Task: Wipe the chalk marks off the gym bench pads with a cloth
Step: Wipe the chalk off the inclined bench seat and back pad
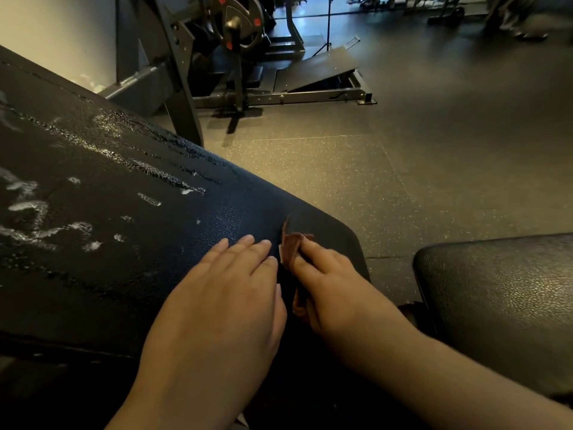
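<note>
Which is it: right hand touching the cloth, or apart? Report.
Touching. Head view shows the right hand gripping the cloth, fingers curled round it.

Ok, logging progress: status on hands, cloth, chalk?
Left hand flat on back pad. Right hand grips brown cloth. Chalk marks unwiped, upper left. Nothing in the way.

Wide, bare run leftward and farther up the sloped pad (pixel 93 290), beyond the left hand (pixel 223 293) lying flat on it. Blocked just right by the right hand (pixel 328 283) bunching the cloth (pixel 291 246). Narrow gap down to floor (pixel 418 181) before the seat pad (pixel 496 305). Far behind, weight machine (pixel 235 57), well apart from both.
</note>
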A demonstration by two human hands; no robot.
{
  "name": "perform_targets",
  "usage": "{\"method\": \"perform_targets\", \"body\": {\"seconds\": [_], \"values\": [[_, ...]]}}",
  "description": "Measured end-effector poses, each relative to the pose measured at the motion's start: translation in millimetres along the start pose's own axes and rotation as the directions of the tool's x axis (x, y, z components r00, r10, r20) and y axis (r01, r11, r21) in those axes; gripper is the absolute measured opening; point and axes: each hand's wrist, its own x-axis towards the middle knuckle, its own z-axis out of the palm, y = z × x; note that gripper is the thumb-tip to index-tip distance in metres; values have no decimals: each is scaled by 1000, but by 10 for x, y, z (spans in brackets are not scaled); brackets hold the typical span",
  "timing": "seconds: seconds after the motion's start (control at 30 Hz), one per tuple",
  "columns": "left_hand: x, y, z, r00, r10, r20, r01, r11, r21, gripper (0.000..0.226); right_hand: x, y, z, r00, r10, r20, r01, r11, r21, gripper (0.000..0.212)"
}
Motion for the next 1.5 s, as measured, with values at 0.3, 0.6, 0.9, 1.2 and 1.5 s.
{"method": "perform_targets", "body": {"seconds": [0.3, 0.6, 0.9, 1.2, 1.5], "values": [[53, 126, 198, 993, 81, -91, -79, 997, 20, 32, 48, 173, 131, 988, 51, -143, -48, 999, 26, 64], [6, 140, 198, 996, 75, -56, -73, 997, 24, 49, 148, 421, 143, 978, 104, -183, -79, 987, 139, 58], [18, 135, 242, 992, 80, -93, -80, 997, 10, 47, -183, 477, 316, 969, -54, -240, 75, 994, 82, 64], [10, 139, 246, 994, 72, -86, -71, 997, 10, 48, -308, 166, 343, 936, 19, -352, 45, 984, 172, 57], [1, 141, 231, 996, 70, -61, -69, 997, 19, 51, 189, 614, 239, 937, 242, -251, -99, 875, 473, 54]]}}
